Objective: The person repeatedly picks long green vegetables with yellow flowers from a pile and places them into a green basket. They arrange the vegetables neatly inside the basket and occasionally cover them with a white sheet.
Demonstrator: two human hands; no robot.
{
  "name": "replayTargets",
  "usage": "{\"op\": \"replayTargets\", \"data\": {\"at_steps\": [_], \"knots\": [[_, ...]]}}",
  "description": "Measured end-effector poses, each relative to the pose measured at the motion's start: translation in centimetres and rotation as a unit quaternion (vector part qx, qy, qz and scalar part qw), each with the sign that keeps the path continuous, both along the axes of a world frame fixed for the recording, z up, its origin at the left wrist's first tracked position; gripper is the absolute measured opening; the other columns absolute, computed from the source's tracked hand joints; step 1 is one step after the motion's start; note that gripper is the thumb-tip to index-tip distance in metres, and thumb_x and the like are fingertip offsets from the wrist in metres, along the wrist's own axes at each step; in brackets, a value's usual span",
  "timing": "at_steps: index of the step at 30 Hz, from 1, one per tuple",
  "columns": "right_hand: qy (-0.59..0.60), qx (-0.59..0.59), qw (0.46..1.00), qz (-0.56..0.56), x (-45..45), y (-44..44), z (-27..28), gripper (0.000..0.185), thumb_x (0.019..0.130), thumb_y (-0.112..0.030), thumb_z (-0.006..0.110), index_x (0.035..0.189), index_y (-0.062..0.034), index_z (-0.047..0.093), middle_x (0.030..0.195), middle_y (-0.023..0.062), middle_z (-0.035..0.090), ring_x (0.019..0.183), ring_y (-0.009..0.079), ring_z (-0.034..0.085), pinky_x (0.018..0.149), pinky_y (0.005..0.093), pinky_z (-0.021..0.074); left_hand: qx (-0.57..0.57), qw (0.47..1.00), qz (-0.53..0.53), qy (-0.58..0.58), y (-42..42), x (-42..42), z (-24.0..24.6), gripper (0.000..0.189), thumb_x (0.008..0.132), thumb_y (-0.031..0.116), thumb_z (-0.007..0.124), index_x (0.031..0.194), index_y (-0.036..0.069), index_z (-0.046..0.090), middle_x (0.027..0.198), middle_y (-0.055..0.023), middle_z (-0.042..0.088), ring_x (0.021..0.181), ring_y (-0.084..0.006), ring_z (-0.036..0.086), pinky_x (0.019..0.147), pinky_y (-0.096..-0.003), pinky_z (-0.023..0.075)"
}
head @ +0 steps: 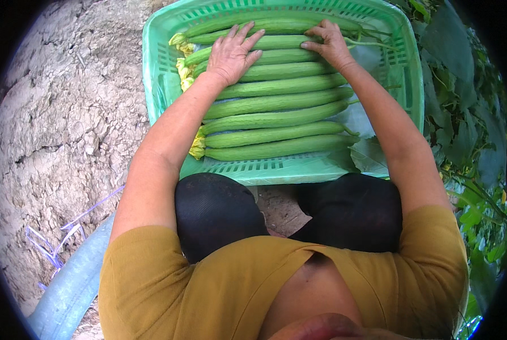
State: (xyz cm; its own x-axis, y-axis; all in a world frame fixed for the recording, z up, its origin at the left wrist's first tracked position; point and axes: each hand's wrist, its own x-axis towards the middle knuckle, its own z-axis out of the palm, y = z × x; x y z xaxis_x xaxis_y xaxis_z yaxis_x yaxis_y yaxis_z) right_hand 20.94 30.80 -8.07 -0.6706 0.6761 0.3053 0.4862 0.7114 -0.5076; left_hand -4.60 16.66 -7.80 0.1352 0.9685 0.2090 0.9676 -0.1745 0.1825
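Several long green luffa gourds [279, 85] lie side by side in a green plastic crate [414, 85]. Withered yellow blossoms [197, 144] cling to some of their left ends, and thin stems show at the right. My left hand [233, 55] rests palm down across the upper gourds, fingers spread, hiding parts of them. Toward the stem end of an upper gourd [279, 41], my right hand [330, 44] has its thumb and fingers on either side of it. That gourd still lies in the row among the others.
Clear plastic film [364, 112] lines the crate. Dry, cracked soil [75, 102] spreads at the left, with purple twine [55, 250] and a grey-blue pipe [72, 284]. Leafy vines [457, 97] crowd the right side. My knees [219, 212] are close against the crate's near edge.
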Motion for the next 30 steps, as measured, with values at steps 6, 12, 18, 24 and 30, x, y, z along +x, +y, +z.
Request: {"op": "replayTargets", "data": {"at_steps": [6,12,18,24,30], "knots": [[-0.006,0.028,0.999,-0.02,-0.4,-0.4,0.5,0.033,0.065,-0.033,0.078,0.091,-0.0146,0.07,0.092,0.0075,0.057,0.092,0.0309,0.05,0.083,0.0416,0.0438,-0.03,0.999,-0.001,-0.016,0.1,0.1,0.5,0.054,0.092,0.048,0.044,0.141,0.029,0.036,0.151,-0.0028,0.028,0.137,-0.0309,0.029,0.106,-0.0542,0.0279],[-0.123,0.091,0.986,-0.067,-1.7,-5.0,7.6,0.047,0.07,-0.027,0.075,0.109,-0.0076,0.059,0.098,0.0147,0.058,0.098,0.0326,0.052,0.086,0.041,0.0443,-0.095,0.992,0.02,0.081,0.1,0.5,2.4,0.059,0.093,0.052,0.039,0.146,0.029,0.027,0.153,-0.0021,0.023,0.138,-0.0295,0.026,0.108,-0.0592,0.0219],[-0.121,-0.195,0.966,0.119,4.8,-12.8,18.7,0.047,0.074,-0.031,0.074,0.11,-0.0017,0.061,0.098,0.0188,0.063,0.095,0.0329,0.06,0.084,0.0415,0.0475,-0.213,0.946,0.051,0.24,1.0,2.6,6.7,0.065,0.093,0.053,0.037,0.149,0.025,0.019,0.155,-0.0044,0.018,0.141,-0.0299,0.02,0.108,-0.0611,0.0184],[0.184,-0.341,0.92,0.053,19.0,-26.2,25.5,0.049,0.085,-0.032,0.067,0.118,0.0025,0.057,0.104,0.0111,0.064,0.098,0.0217,0.06,0.088,0.0353,0.0471,-0.213,0.957,0.087,0.176,1.2,6.6,9.5,0.069,0.092,0.058,0.035,0.149,0.024,0.018,0.156,-0.0029,0.014,0.142,-0.0305,0.016,0.105,-0.0626,0.0233],[0.251,-0.255,0.913,-0.193,27.2,-43.4,25.6,0.073,0.086,-0.05,0.058,0.136,-0.0005,0.041,0.134,0.0181,0.044,0.124,0.0318,0.043,0.106,0.0412,0.0318,-0.08,0.932,-0.221,0.275,0.6,8.7,9.0,0.064,0.095,0.05,0.038,0.144,0.008,0.032,0.147,-0.0185,0.031,0.137,-0.0354,0.027,0.111,-0.0458,0.0253]]}}
